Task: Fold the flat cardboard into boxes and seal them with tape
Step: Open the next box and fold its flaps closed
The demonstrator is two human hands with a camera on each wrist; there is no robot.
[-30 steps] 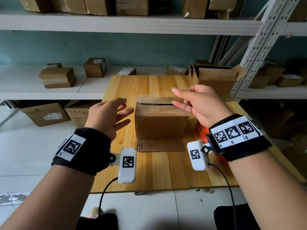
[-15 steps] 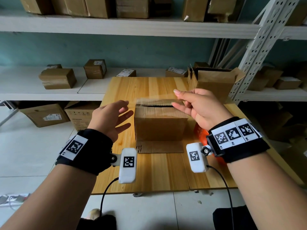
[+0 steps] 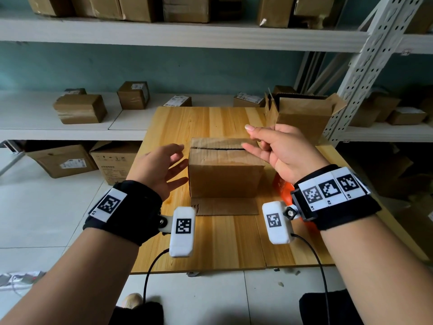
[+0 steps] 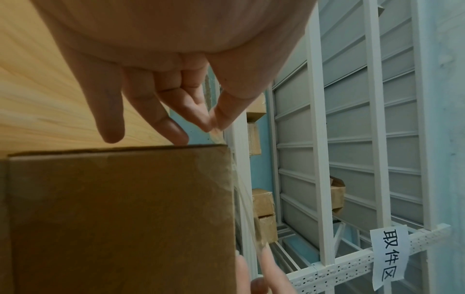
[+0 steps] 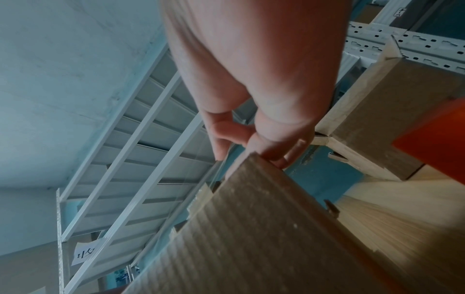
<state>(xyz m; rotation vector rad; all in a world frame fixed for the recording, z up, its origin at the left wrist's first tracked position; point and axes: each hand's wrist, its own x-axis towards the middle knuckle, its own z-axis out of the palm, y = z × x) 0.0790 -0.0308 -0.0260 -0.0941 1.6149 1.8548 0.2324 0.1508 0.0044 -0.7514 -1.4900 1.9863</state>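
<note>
A brown cardboard box stands mid-table with its top flaps folded down and a dark seam between them. A strip of clear tape is stretched just above that seam. My left hand is at the box's left edge; in the left wrist view its thumb and forefinger pinch the tape end while the other fingers spread out. My right hand hovers over the box's right top edge and pinches the other tape end. A cardboard flap lies flat on the table in front of the box.
The wooden table holds an open-topped box at the back right. An orange tape dispenser sits right of the box, partly behind my right wrist. Shelves with small boxes run behind and left; a perforated rack post stands at the right.
Almost nothing: both hands keep the tape stretched over the box top, and the left hand has sunk slightly beside the box.
</note>
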